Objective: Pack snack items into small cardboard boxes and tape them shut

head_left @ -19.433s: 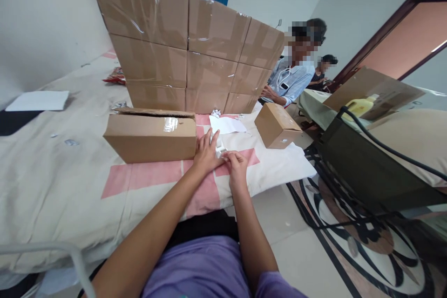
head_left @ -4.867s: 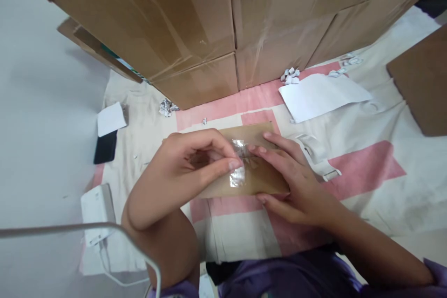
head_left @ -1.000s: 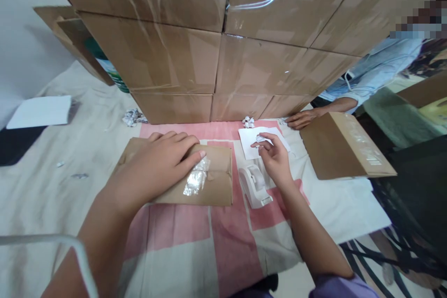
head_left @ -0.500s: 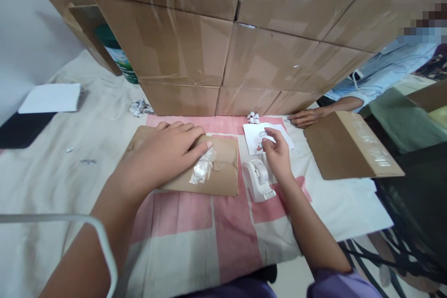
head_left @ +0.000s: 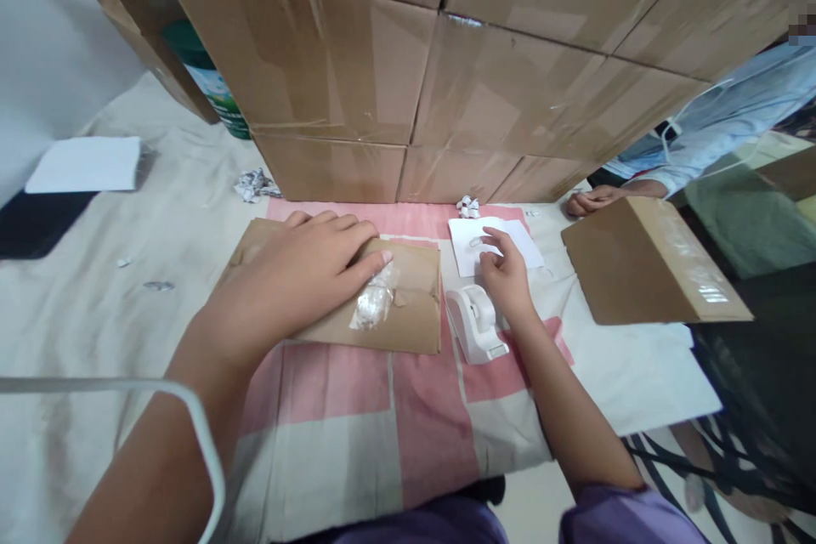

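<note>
Cardboard box (head_left: 408,319) lies before me on the patterned sheet (head_left: 331,459), its right end just beside the white tape dispenser (head_left: 468,323). Past its far edge runs a narrow pink band, then the wall of stacked cartons (head_left: 331,59). Toward me, cloth stretches to the sheet's front edge. Off right stands a second carton (head_left: 628,272), a co-worker's hand (head_left: 592,202) just behind it. My left hand (head_left: 322,259) rests palm down across the box, unclenched, thumb by the clear tape (head_left: 373,306). My right hand (head_left: 507,276) is over the white paper (head_left: 527,246), fingers curled; I can't tell whether they pinch anything.
</note>
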{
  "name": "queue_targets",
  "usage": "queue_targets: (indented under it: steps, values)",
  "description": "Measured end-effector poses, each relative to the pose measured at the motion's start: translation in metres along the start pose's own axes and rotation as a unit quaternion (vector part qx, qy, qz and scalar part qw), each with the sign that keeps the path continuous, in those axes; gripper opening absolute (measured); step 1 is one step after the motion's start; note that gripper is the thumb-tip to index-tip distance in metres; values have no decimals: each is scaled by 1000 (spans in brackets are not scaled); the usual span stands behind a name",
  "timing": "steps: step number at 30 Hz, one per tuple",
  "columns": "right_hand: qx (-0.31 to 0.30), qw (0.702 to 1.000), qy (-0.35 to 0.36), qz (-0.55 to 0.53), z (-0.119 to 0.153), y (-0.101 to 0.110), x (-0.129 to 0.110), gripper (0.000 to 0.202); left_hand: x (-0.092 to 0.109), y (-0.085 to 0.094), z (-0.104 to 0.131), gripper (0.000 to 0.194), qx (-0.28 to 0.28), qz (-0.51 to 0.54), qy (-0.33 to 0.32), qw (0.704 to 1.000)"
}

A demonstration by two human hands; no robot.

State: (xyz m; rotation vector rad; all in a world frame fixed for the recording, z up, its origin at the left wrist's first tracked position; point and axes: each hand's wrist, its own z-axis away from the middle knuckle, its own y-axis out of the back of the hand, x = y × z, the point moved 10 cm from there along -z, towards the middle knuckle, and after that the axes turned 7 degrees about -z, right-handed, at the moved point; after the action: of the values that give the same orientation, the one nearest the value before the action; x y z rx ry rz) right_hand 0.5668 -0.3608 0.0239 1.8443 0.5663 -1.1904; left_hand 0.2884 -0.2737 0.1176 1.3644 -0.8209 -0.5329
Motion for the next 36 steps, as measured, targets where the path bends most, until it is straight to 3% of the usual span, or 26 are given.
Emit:
queue_targets:
  steps: [7, 22, 31, 36]
  values:
    - [-43, 996, 40, 60, -2, -8, 2, 31, 3, 4, 1, 44, 6, -5, 1, 1000]
    - [-94, 982, 111, 121, -4, -19, -8, 33, 4, 4, 0, 42, 8, -6, -9, 1000]
    - [-130, 973, 82, 174, -7, -21, 5, 33, 4, 2, 0, 41, -3, -23, -15, 1000]
    - [-131, 971, 83, 181, -6, -22, 0, 36, 2, 2, -1, 42, -4, -13, -6, 1000]
